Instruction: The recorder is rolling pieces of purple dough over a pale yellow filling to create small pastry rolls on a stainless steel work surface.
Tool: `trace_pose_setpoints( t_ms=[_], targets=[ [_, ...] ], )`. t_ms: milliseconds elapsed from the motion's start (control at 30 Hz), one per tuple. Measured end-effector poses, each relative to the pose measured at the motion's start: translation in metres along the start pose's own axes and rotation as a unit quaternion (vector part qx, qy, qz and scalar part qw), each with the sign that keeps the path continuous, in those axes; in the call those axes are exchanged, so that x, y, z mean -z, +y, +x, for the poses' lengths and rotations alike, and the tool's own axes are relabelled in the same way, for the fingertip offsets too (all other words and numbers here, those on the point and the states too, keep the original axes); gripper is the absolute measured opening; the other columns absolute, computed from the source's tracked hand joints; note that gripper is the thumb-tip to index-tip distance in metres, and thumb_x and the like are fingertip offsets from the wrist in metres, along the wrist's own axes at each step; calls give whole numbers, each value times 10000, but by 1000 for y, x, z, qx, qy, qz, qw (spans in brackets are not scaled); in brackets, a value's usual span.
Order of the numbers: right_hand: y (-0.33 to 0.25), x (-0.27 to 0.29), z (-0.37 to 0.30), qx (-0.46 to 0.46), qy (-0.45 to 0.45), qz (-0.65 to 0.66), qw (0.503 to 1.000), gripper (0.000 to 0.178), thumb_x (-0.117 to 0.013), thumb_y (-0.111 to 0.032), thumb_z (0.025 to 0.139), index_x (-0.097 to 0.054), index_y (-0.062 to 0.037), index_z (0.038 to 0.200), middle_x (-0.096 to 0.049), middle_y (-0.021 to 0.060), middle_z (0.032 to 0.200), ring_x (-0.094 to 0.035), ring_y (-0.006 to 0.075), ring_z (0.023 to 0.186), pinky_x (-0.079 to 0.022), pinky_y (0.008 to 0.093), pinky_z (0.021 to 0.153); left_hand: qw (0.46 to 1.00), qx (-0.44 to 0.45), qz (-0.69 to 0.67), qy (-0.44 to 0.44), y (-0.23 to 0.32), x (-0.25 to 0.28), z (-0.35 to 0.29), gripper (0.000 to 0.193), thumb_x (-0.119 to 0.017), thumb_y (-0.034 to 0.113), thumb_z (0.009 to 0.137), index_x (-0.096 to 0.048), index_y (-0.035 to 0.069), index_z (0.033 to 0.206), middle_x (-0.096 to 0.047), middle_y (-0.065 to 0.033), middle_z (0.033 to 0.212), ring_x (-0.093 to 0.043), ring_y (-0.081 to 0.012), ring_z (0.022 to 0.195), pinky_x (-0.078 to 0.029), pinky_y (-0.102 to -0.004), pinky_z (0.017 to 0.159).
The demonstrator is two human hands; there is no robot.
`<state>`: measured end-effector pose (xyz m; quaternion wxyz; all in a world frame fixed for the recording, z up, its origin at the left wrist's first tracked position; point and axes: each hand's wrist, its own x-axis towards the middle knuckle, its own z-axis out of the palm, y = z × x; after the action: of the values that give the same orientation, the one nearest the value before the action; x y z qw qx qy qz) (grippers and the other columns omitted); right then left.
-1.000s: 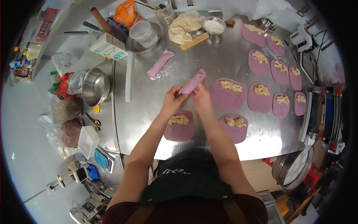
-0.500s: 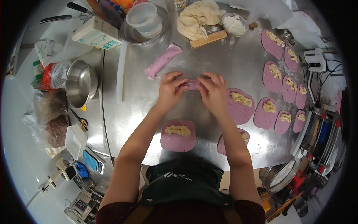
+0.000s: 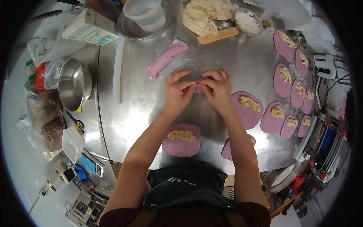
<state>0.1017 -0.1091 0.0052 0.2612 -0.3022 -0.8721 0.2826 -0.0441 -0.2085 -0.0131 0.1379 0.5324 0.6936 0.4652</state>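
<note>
My left hand [image 3: 177,92] and my right hand [image 3: 218,89] meet over a small piece of purple dough [image 3: 198,90]. Fingertips of both hands pinch its upper edge, and the fingers cover most of it. Beyond them to the left lies a rolled purple dough log [image 3: 166,59], its seam not visible. Nearer my body, a flat purple dough piece [image 3: 181,151] carries a strip of pale, lumpy filling [image 3: 182,135]. By my right forearm rests a larger flat dough piece [image 3: 246,118] with similar filling. Another piece [image 3: 227,150] is partly hidden under that forearm.
Several filled dough ovals [image 3: 273,123] spread across the right side of the steel table [image 3: 132,109]. At the back are a wooden-handled scraper [image 3: 218,36], a cloth [image 3: 200,19], a bowl of white flour [image 3: 248,23] and a plastic tub [image 3: 145,15]. A steel bowl [image 3: 75,84] and scissors [image 3: 77,123] sit left.
My hands have drawn closer together along the dough, and their fingertips now nearly touch. Less of the dough shows between them. The whole view has shifted slightly.
</note>
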Motion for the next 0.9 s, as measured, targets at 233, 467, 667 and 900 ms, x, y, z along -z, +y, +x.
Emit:
trace_pose_setpoints(
  t_ms=[233,467,667,900],
  targets=[
    [-17,0,8,27,2,-35,999,123,-726,-183,748,-730,-129,859,-635,9,1056,-560,225,1055,-336,552,1049,999,-3,49,-5,-3,21,-13,320,-757,104,726,-721,73,1043,-611,-121,1248,-546,-346,1155,-413,-458,951],
    [-20,-14,13,30,-35,-37,998,95,-718,-164,754,-728,-113,833,-655,-8,1032,-585,220,1027,-352,530,1056,998,17,61,15,-1,16,-11,275,-742,84,736,-717,44,1008,-625,-108,1213,-546,-315,1129,-404,-414,952],
    [-22,-13,16,31,-16,-18,999,78,-701,-156,760,-696,-107,820,-628,2,989,-559,228,1023,-346,529,1052,996,23,88,18,0,21,-7,212,-736,56,737,-730,47,948,-626,-110,1192,-557,-301,1061,-425,-394,911],
    [-22,-12,16,18,-43,-41,998,67,-702,-142,755,-680,-105,806,-630,7,975,-570,238,985,-362,523,1043,989,62,134,23,-2,17,-4,157,-715,69,735,-732,119,882,-609,-45,1142,-535,-271,1022,-385,-412,844]
  ],
)
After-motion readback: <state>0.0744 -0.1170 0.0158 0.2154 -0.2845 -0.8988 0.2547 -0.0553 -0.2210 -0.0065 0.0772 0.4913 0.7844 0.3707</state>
